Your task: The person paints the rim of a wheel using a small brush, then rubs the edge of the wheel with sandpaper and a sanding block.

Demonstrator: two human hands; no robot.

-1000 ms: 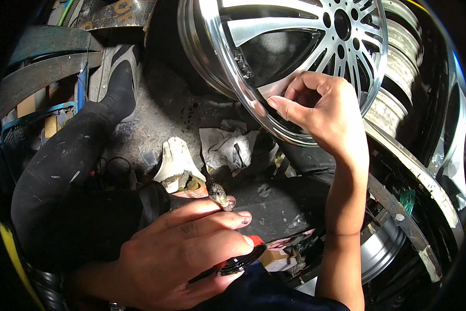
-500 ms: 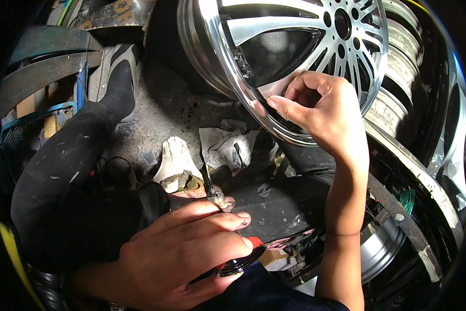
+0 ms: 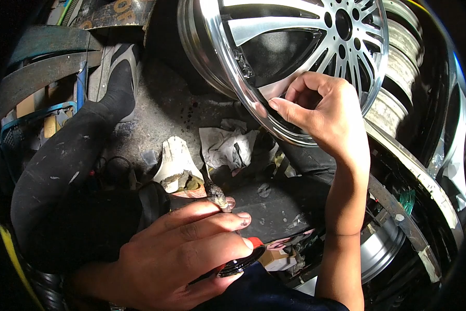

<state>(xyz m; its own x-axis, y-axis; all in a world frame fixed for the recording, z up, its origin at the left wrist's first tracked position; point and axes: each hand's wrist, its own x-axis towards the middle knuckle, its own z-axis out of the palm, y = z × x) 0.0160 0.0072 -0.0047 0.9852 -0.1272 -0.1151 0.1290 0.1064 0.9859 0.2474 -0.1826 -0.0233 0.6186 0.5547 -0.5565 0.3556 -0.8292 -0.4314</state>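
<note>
My left hand (image 3: 186, 249) is closed around a small round container (image 3: 241, 262) with a red edge and dark, glossy contents. A thin brush (image 3: 216, 194) with a blackened end sticks up between fingers of the same hand. At the upper centre, my right hand (image 3: 321, 109) is at the lower rim of a polished alloy wheel (image 3: 269, 31), its fingers curled round the edge near a spoke. Whether those fingers pinch anything besides the rim is hidden. The wheel leans tilted, with its spokes facing me.
Several stacked rims (image 3: 393, 67) stand behind the wheel. A crumpled cloth (image 3: 228, 147) and a white scraper-like piece (image 3: 176, 158) lie on the floor. A blue basket (image 3: 23, 122) is at the left, and a silver rim (image 3: 383, 251) at the lower right. My legs frame the work area.
</note>
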